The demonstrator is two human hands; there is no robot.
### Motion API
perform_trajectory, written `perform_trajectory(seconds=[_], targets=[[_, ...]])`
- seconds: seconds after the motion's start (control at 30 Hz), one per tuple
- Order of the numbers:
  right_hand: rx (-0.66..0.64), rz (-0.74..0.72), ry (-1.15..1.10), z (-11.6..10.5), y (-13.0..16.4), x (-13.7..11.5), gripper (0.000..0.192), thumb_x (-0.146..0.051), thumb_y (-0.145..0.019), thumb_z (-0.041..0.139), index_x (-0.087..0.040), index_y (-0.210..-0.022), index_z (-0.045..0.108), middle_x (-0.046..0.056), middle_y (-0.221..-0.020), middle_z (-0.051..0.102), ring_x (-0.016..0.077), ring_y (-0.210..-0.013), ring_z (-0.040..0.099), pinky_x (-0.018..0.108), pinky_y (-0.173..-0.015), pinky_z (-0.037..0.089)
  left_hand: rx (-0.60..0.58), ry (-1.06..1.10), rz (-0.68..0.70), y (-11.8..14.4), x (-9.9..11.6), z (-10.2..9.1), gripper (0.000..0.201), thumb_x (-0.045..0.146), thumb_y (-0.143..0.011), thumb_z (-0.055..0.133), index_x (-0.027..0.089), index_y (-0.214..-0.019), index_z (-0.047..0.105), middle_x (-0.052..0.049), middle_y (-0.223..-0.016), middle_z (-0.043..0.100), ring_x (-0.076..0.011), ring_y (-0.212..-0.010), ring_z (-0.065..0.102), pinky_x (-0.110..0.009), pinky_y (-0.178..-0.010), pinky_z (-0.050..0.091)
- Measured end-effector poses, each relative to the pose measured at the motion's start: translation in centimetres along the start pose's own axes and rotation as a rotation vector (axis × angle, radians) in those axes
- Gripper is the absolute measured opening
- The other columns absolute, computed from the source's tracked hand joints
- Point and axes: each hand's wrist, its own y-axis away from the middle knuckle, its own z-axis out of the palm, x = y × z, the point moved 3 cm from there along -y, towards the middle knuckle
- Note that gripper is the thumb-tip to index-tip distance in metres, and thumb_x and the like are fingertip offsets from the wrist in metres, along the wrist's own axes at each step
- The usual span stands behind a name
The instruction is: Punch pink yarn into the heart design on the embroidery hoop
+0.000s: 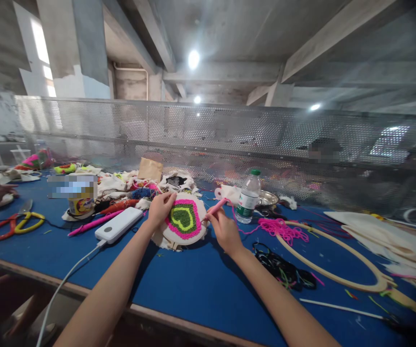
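My left hand (162, 208) is closed on the upper left rim of a small embroidery hoop (200, 205) with white cloth stretched in it. On the cloth is a tufted heart (184, 219) with a pink border, dark green inside and a yellow-green inner heart outline. My right hand (225, 229) grips a pink punch needle (218, 206) at the hoop's right edge; its tip is too small to place exactly. Pink yarn (283, 230) lies in a loose tangle to the right, with a strand running toward the punch needle.
A water bottle (248, 198) stands behind my right hand. To the right lie a large wooden hoop (332, 284) and dark yarn (283, 267). At left are a white power bank (119, 225) with cable, scissors (10, 226), a tub (81, 205) and another person's hand (0, 195).
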Motion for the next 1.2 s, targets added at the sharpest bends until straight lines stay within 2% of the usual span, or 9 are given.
perform_trajectory(seconds=[0.1, 0.3, 0.37, 0.57, 0.77, 0.93, 1.13, 1.2], targets=[[-0.011, -0.034, 0.011, 0.0, 0.0, -0.1, 0.024, -0.033, -0.087, 0.031, -0.018, -0.093, 0.05, 0.006, -0.082, 0.064, 0.019, -0.069, 0.062, 0.027, -0.059, 0.043, 0.005, 0.005, 0.005, 0.0, 0.0, 0.0, 0.043, 0.047, -0.081, 0.029, 0.016, -0.059, 0.05, 0.002, -0.053, 0.046, -0.0095, -0.054, 0.042, -0.02, -0.053, 0.028], [-0.149, -0.299, 0.173, 1.0, -0.1, -1.8, 0.019, -0.028, -0.085, 0.039, -0.021, -0.079, 0.055, 0.006, -0.083, 0.061, 0.0191, -0.081, 0.055, 0.03, -0.069, 0.043, 0.037, -0.023, 0.031, 0.0, 0.3, -0.2, 0.04, 0.045, -0.08, 0.032, 0.017, -0.061, 0.053, 0.002, -0.053, 0.047, -0.0096, -0.053, 0.042, -0.02, -0.053, 0.028], [-0.165, -0.338, 0.203, 1.4, 0.1, -2.0, 0.02, -0.026, -0.086, 0.039, -0.02, -0.077, 0.055, 0.007, -0.081, 0.061, 0.019, -0.08, 0.054, 0.03, -0.069, 0.043, 0.053, -0.021, 0.044, 0.1, 0.3, -0.4, 0.038, 0.044, -0.081, 0.033, 0.017, -0.061, 0.052, 0.002, -0.054, 0.047, -0.0094, -0.054, 0.043, -0.02, -0.053, 0.028], [0.036, -0.273, 0.086, 0.7, 0.6, -1.3, 0.021, -0.03, -0.088, 0.035, -0.017, -0.086, 0.052, 0.006, -0.08, 0.063, 0.0165, -0.072, 0.059, 0.026, -0.063, 0.043, 0.055, -0.019, 0.043, 0.3, 0.2, -0.4, 0.039, 0.043, -0.081, 0.033, 0.017, -0.059, 0.049, 0.003, -0.053, 0.047, -0.0092, -0.053, 0.043, -0.02, -0.052, 0.027], [0.109, -0.145, 0.045, 0.3, 0.5, -0.7, 0.02, -0.032, -0.087, 0.036, -0.018, -0.089, 0.05, 0.005, -0.082, 0.064, 0.0156, -0.062, 0.061, 0.024, -0.056, 0.042, 0.05, -0.024, 0.055, 0.2, 0.3, -0.2, 0.039, 0.043, -0.081, 0.033, 0.017, -0.059, 0.051, 0.002, -0.052, 0.047, -0.0098, -0.052, 0.043, -0.02, -0.052, 0.027], [0.121, -0.2, 0.074, 0.5, 0.5, -0.9, 0.022, -0.031, -0.088, 0.034, -0.017, -0.091, 0.051, 0.006, -0.083, 0.063, 0.0156, -0.066, 0.06, 0.025, -0.059, 0.041, 0.046, -0.047, 0.059, 0.1, 0.3, -0.2, 0.04, 0.044, -0.082, 0.031, 0.018, -0.06, 0.051, 0.002, -0.052, 0.046, -0.0104, -0.052, 0.043, -0.021, -0.052, 0.027], [-0.047, -0.317, 0.33, 1.2, 0.0, -1.9, 0.019, -0.029, -0.084, 0.043, -0.019, -0.076, 0.057, 0.006, -0.077, 0.061, 0.0192, -0.076, 0.054, 0.03, -0.065, 0.04, 0.009, -0.119, 0.1, 0.2, 0.6, -0.1, 0.035, 0.04, -0.083, 0.03, 0.019, -0.063, 0.049, 0.001, -0.055, 0.05, -0.0116, -0.055, 0.047, -0.021, -0.054, 0.027], [-0.045, -0.316, 0.302, 1.2, 0.0, -1.8, 0.019, -0.03, -0.084, 0.043, -0.019, -0.077, 0.057, 0.006, -0.076, 0.061, 0.0185, -0.076, 0.054, 0.029, -0.066, 0.041, 0.01, -0.133, 0.097, 0.2, 0.5, -0.1, 0.034, 0.039, -0.083, 0.03, 0.019, -0.064, 0.049, 0.0, -0.057, 0.051, -0.0122, -0.057, 0.048, -0.021, -0.054, 0.027]])
